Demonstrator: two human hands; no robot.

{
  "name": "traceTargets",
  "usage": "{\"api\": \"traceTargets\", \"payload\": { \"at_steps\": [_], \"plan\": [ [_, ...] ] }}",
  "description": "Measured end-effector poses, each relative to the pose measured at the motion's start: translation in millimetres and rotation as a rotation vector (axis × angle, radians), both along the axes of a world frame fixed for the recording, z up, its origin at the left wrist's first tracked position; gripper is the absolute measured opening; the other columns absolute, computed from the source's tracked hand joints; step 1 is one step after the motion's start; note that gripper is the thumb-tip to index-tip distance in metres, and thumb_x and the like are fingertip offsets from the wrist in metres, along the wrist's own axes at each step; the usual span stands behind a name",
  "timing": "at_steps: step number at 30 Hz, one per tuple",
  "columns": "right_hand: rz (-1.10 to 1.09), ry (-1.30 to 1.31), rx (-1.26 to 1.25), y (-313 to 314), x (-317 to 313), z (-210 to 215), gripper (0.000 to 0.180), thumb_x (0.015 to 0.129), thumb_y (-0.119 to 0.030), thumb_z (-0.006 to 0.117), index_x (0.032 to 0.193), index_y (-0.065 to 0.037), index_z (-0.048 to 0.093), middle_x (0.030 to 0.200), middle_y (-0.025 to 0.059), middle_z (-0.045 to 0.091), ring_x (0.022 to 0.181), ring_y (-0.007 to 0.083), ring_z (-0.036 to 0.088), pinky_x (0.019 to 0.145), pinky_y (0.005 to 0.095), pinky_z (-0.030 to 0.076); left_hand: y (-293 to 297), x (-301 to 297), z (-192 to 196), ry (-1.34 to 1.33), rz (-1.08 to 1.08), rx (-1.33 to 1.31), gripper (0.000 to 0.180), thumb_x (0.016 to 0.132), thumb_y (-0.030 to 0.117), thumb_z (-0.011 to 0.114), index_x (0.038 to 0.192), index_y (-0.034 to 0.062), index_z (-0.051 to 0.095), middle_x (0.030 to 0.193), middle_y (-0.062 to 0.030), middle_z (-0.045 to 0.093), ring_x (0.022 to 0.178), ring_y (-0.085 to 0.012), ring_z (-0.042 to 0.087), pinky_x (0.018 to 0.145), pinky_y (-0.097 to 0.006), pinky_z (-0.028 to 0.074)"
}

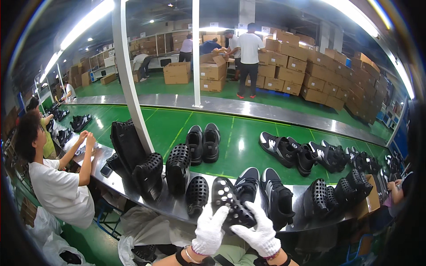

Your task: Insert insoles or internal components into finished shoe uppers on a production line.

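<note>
Grasping perforated black footwear (228, 200), left hand (209, 230) and right hand (260, 231) sit before sneakers (279, 150) (white side markings).

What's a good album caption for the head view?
White-gloved left hand and right hand hold a black perforated piece; beyond, shoes stand on a green surface.

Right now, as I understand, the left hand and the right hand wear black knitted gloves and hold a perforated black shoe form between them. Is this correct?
Not fully: the knitted gloves are white, not black. The head view shows the left hand and the right hand holding the perforated black shoe form between them.
</note>
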State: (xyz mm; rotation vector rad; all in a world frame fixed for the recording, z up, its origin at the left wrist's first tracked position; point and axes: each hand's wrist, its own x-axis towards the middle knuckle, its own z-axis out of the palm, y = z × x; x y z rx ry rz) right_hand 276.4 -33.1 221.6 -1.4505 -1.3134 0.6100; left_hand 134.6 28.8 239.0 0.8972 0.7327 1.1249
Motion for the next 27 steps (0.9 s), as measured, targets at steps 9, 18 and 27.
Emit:
{"api": "traceTargets", "payload": {
  "at_steps": [9,18,27],
  "plan": [
    [-0.324,0.348,-0.113,-63,73,1,0.061,0.077,-0.005,0.078,0.132,0.005,0.053,0.109,0.0146,0.065,0.095,0.0198,0.065,0.077,0.0293,0.057,40,29,-102,0.789,-0.109,0.733,0.03,0.097,0.028,0.062,0.114,0.0039,0.069,0.106,-0.0168,0.068,0.1,-0.0329,0.062,0.088,-0.044,0.049],
    [-0.312,0.584,-0.037,-82,118,-18,0.053,0.08,0.0,0.073,0.13,0.004,0.056,0.112,0.0123,0.066,0.101,0.0194,0.064,0.088,0.0323,0.053,49,60,-68,1.147,-0.153,1.226,0.045,0.089,0.035,0.067,0.117,0.0017,0.06,0.11,-0.0181,0.059,0.102,-0.0362,0.057,0.089,-0.047,0.047],
    [-0.301,0.535,-0.13,-80,94,-6,0.052,0.079,0.001,0.068,0.13,0.005,0.055,0.108,0.0126,0.067,0.094,0.0198,0.066,0.078,0.0332,0.058,65,88,-57,1.37,-0.195,1.337,0.032,0.078,0.02,0.069,0.105,0.0061,0.06,0.097,-0.0146,0.064,0.092,-0.032,0.061,0.078,-0.045,0.048]
  ]
}}
